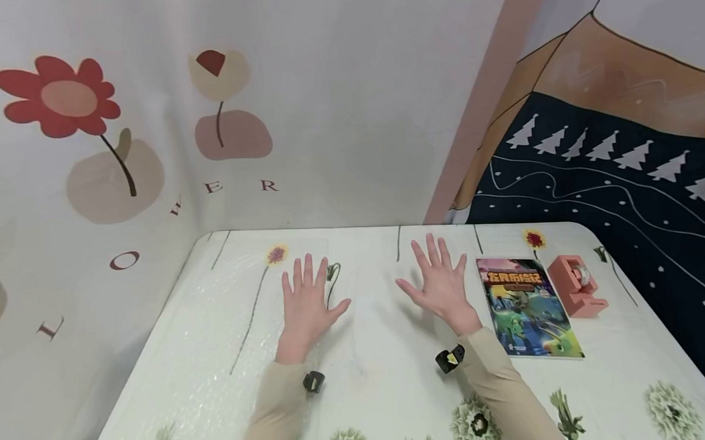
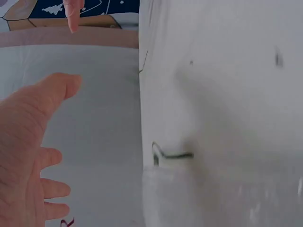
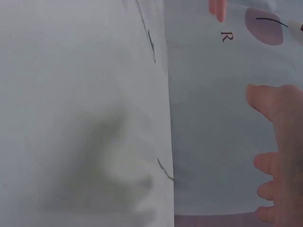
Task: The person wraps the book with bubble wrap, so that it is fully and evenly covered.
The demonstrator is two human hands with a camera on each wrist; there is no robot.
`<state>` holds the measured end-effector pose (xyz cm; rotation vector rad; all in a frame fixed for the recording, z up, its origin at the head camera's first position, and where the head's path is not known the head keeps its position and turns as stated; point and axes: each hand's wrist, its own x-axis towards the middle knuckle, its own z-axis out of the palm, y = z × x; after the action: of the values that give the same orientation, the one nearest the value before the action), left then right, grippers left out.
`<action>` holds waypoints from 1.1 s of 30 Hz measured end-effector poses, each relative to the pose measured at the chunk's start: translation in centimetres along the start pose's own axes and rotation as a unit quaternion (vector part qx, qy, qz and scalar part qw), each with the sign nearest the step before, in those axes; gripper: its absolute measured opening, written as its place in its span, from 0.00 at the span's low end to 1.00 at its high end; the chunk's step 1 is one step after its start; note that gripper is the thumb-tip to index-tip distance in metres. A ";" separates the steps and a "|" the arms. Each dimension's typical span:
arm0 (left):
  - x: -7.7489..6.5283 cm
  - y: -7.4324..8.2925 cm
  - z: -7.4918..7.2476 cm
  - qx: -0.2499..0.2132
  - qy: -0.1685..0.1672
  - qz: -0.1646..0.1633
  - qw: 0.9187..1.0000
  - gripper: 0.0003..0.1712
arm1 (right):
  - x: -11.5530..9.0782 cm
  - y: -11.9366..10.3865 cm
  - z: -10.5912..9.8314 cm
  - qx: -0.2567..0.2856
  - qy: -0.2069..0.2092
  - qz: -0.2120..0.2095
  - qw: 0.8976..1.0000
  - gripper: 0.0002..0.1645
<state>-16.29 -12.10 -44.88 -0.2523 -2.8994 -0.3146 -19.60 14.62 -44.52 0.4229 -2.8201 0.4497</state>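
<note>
Both hands hover over a white table printed with flowers, fingers spread and nothing held. My left hand (image 1: 306, 307) is left of the middle, near a printed red and yellow flower; its thumb points toward the other hand. My right hand (image 1: 440, 285) is right of the middle, its shadow falling on the tabletop below. Nearest to the right hand lies a comic-style book (image 1: 529, 308) with a colourful dinosaur cover, flat on the table. Beside the book stands a pink tape dispenser (image 1: 575, 287) with a roll of clear tape. Neither hand touches these things.
The tabletop (image 1: 368, 349) ends at a back edge against a pale curtain (image 1: 348, 103) with flower prints and letters. A dark cloth with white trees (image 1: 607, 166) hangs at the right. A glossy clear sheet covers the table's left part.
</note>
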 end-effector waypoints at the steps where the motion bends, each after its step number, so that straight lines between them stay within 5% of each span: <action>1: -0.2 -0.3 -0.2 -0.004 0.003 -0.001 1.000 0.52 | 0.1 -0.1 0.0 0.002 0.002 -0.002 1.000 0.50; 12: -2.9 -4.7 -2.6 -0.010 0.057 -0.008 0.998 0.47 | 1.9 -2.1 1.0 0.063 0.023 -0.038 0.997 0.46; 19: -5.5 -7.8 -3.5 -0.028 0.051 -0.034 0.998 0.44 | 3.3 -4.0 2.1 0.126 0.048 -0.061 0.989 0.40; 33: -11.3 -12.3 -4.9 -0.046 0.059 -0.097 0.992 0.39 | 6.2 -8.2 5.4 0.215 -0.015 -0.044 0.976 0.31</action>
<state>-6.80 -26.68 -45.19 0.0350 -2.7995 -0.4791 -23.82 3.83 -45.57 0.6385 -2.7063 1.0475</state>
